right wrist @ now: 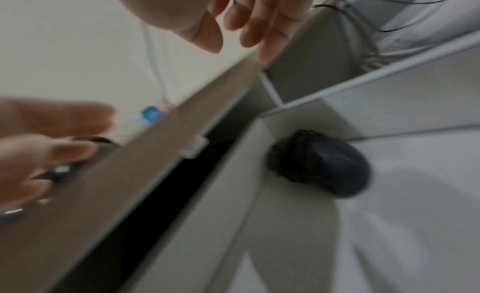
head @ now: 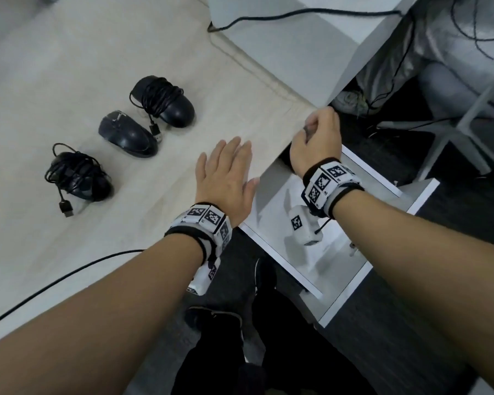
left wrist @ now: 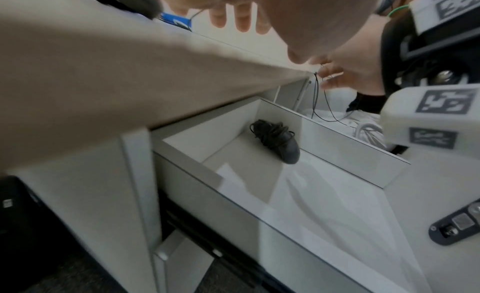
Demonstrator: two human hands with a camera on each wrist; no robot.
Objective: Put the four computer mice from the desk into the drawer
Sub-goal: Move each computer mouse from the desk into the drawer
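Note:
Three black mice lie on the pale desk [head: 54, 67]: a far one [head: 166, 104] wound in its cable, a middle one [head: 127, 134], and a near one [head: 79, 175] also wrapped in cable. A fourth cable-wrapped mouse [left wrist: 278, 143] [right wrist: 324, 164] lies in the back corner of the open white drawer [head: 283, 263] [left wrist: 337, 151]; my right wrist hides it in the head view. My left hand [head: 226, 163] [left wrist: 239, 20] hovers flat with straight fingers over the desk's edge, right of the mice. Above the drawer, by the desk corner, my right hand [head: 317, 129] [right wrist: 233, 30] is loosely curled and empty.
A black cable [head: 69, 273] crosses the desk's near left. A raised white panel [head: 283, 52] with another cable [head: 297, 12] sits behind the drawer. Grey chair legs [head: 454, 132] and loose wires stand right of the drawer. My legs and shoes [head: 217, 320] are below the desk edge.

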